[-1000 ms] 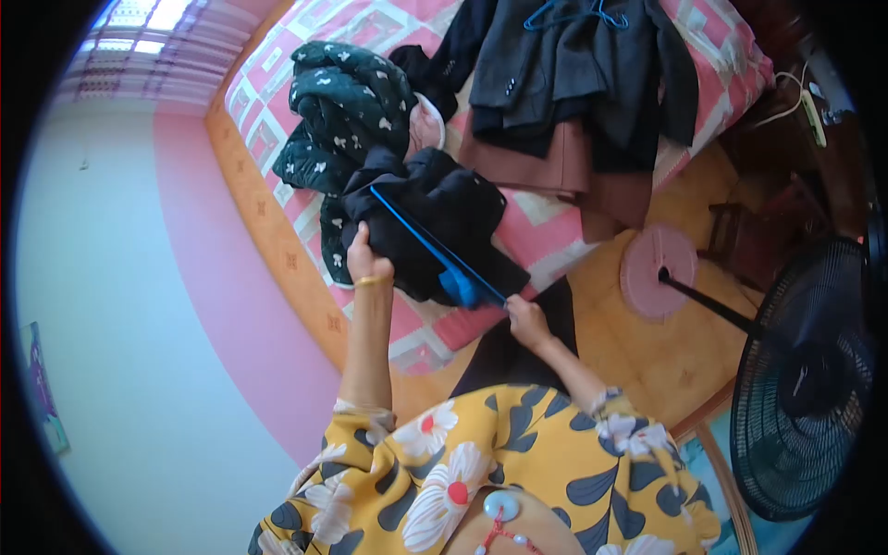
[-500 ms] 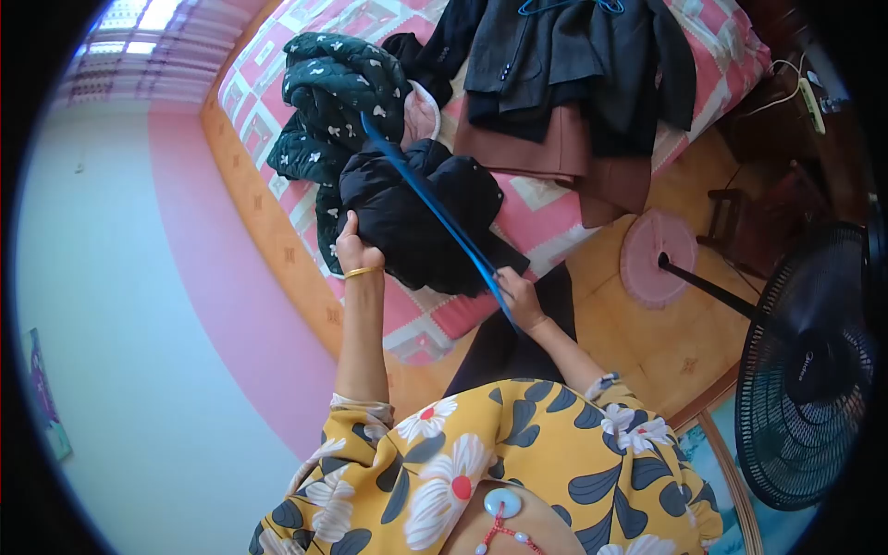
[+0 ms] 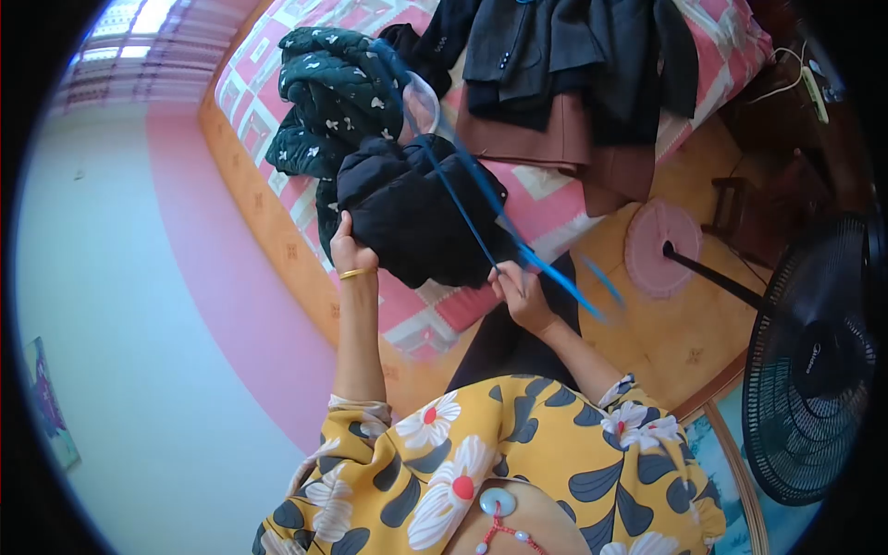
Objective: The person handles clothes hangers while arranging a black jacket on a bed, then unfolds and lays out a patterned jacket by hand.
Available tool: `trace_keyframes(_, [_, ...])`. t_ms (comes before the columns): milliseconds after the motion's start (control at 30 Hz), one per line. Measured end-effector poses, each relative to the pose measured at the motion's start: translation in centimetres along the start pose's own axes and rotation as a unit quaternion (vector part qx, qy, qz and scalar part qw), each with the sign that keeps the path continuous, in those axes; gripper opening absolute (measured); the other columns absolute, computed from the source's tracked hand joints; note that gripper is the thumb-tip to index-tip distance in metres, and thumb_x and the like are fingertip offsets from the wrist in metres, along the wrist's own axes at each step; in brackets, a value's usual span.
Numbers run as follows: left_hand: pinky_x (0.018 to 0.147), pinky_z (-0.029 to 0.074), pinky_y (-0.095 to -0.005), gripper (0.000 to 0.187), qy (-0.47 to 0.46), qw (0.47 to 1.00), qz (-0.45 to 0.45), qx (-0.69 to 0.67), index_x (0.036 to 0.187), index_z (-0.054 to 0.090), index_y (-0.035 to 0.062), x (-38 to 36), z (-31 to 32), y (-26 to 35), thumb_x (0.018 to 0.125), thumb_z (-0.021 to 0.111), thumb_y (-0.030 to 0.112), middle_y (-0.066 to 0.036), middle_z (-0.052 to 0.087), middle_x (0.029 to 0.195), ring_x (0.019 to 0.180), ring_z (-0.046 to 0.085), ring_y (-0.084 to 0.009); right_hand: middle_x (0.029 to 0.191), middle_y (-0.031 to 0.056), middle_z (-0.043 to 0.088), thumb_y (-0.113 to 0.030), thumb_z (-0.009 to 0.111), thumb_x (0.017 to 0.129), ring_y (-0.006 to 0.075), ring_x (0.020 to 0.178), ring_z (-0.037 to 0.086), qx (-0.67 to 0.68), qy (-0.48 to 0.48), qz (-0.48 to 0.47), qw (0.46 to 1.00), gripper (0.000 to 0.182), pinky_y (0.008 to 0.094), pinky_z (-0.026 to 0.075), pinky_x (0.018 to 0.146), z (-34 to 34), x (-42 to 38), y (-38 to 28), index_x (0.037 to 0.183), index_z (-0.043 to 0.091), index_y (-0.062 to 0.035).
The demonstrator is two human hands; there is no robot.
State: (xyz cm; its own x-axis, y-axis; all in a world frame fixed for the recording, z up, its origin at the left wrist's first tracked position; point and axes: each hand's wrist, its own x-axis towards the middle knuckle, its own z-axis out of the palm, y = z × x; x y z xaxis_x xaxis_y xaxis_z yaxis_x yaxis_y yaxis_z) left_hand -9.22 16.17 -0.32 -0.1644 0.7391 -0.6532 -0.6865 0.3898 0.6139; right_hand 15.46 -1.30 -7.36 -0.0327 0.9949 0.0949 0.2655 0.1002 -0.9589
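Observation:
A black padded jacket point(image 3: 416, 208) lies bunched at the near edge of the bed. My left hand point(image 3: 352, 248) is closed on its left edge, thumb on top. Off its right lower edge, my right hand point(image 3: 525, 301) is closed around a thin blue clothes hanger point(image 3: 552, 270), smeared by motion. The hanger stretches diagonally over the jacket, its far end overlapping a dark green quilted jacket point(image 3: 338, 97) with small white figures. That green jacket lies just beyond the black one, with a pink lining showing beside it.
Grey suit jackets point(image 3: 573, 55) and brown garments point(image 3: 527, 139) are piled at the far right of the bed point(image 3: 541, 190). A black standing fan point(image 3: 809, 361) rises on the right, its pink-covered base point(image 3: 647, 259) on the floor. Along the left runs a white and pink wall point(image 3: 120, 277).
The blue hanger has turned in my right hand: its two sides now show spread apart, where before it was seen nearly edge-on. My left hand keeps hold of the black jacket.

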Motion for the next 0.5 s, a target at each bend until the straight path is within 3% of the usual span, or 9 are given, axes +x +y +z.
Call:
trace_keyframes(67, [0.097,0.042,-0.0438,0.029,-0.018,1.0,-0.007,-0.005,0.112,0.054,-0.0011,0.3,-0.8,0.0,0.093,0.049,0.02,-0.017,0.057,0.115,0.105,0.056,-0.0318,0.073,0.0198,0.06,-0.007,0.051,0.083,0.0377,0.078,0.061,0.156,0.025,0.163,0.974,0.011,0.0424,0.047,0.062,1.4,-0.6,1.8,0.092,0.056,-0.0045])
trace_keyframes(100, [0.095,0.043,-0.0417,0.028,-0.047,0.998,0.009,0.037,0.111,0.054,0.0004,1.1,-1.7,-0.3,0.092,0.049,0.02,-0.015,0.058,0.113,0.103,0.057,-0.0296,0.073,0.0197,0.06,-0.009,0.05,0.085,0.0388,0.076,0.06,0.002,-0.025,0.171,0.985,0.01,0.0424,0.048,0.062,2.6,-1.7,5.1,0.091,0.057,-0.0052])
trace_keyframes(200, [0.092,0.044,-0.0365,0.022,-0.052,0.997,0.018,0.06,0.108,0.056,0.0028,0.7,-2.6,0.1,0.091,0.052,0.017,-0.01,0.061,0.106,0.096,0.059,-0.0232,0.071,0.0204,0.061,-0.008,0.048,0.085,0.0377,0.073,0.062,-0.06,-0.041,0.189,0.979,0.011,0.041,0.048,0.06,2.2,-1.7,6.6,0.085,0.058,-0.0038])
trace_keyframes(267, [0.085,0.045,-0.0359,0.025,-0.015,0.989,0.088,0.121,0.103,0.055,0.0004,0.2,-7.2,2.2,0.087,0.058,0.02,-0.01,0.061,0.097,0.09,0.058,-0.0235,0.065,0.0167,0.059,-0.008,0.048,0.085,0.0304,0.064,0.063,0.036,-0.028,0.183,0.982,0.01,0.0366,0.047,0.056,-0.1,1.3,2.1,0.085,0.057,-0.0031])
trace_keyframes(300, [0.085,0.045,-0.0359,0.025,-0.009,0.989,0.093,0.116,0.103,0.055,0.0004,0.7,-10.1,3.0,0.087,0.058,0.02,-0.01,0.061,0.097,0.09,0.058,-0.0235,0.059,0.0105,0.055,-0.007,0.046,0.085,0.0206,0.055,0.058,0.128,-0.031,0.213,0.968,0.011,0.0316,0.044,0.053,-0.7,2.4,1.2,0.084,0.056,-0.002])
trace_keyframes(333, [0.081,0.045,-0.0361,0.029,0.124,0.89,0.17,0.404,0.102,0.054,-0.0007,1.3,-13.5,3.6,0.084,0.061,0.022,-0.011,0.06,0.093,0.087,0.057,-0.0244,0.059,0.0105,0.055,-0.007,0.046,0.085,0.0206,0.055,0.058,0.127,-0.041,0.207,0.969,0.011,0.0316,0.044,0.053,-0.5,2.9,1.6,0.084,0.056,-0.002])
trace_keyframes(367, [0.077,0.044,-0.0363,0.034,0.248,0.688,0.222,0.645,0.1,0.053,-0.0018,1.2,-15.5,4.0,0.081,0.064,0.024,-0.012,0.058,0.09,0.083,0.056,-0.0252,0.058,0.0084,0.053,-0.007,0.046,0.086,0.0177,0.053,0.055,0.17,-0.01,0.229,0.958,0.011,0.0306,0.043,0.052,-0.1,3.1,2.2,0.083,0.055,-0.0017])
trace_keyframes(467, [0.071,0.043,-0.037,0.041,0.276,0.598,0.311,0.685,0.099,0.052,-0.003,-1.7,-14.7,3.7,0.076,0.067,0.027,-0.015,0.056,0.085,0.077,0.054,-0.0272,0.058,0.007,0.053,-0.007,0.045,0.085,0.0163,0.053,0.054,0.118,0.015,0.24,0.964,0.012,0.0311,0.043,0.052,0.4,3.3,2.6,0.081,0.054,-0.0009])
trace_keyframes(500, [0.068,0.044,-0.037,0.042,0.253,0.605,0.337,0.676,0.099,0.052,-0.0021,-2.6,-13.7,2.5,0.075,0.068,0.028,-0.015,0.055,0.079,0.072,0.055,-0.0276,0.059,0.0075,0.054,-0.007,0.045,0.085,0.0175,0.054,0.055,0.097,0.006,0.25,0.963,0.012,0.0322,0.043,0.053,0.6,2.7,3.0,0.081,0.055,-0.0011])
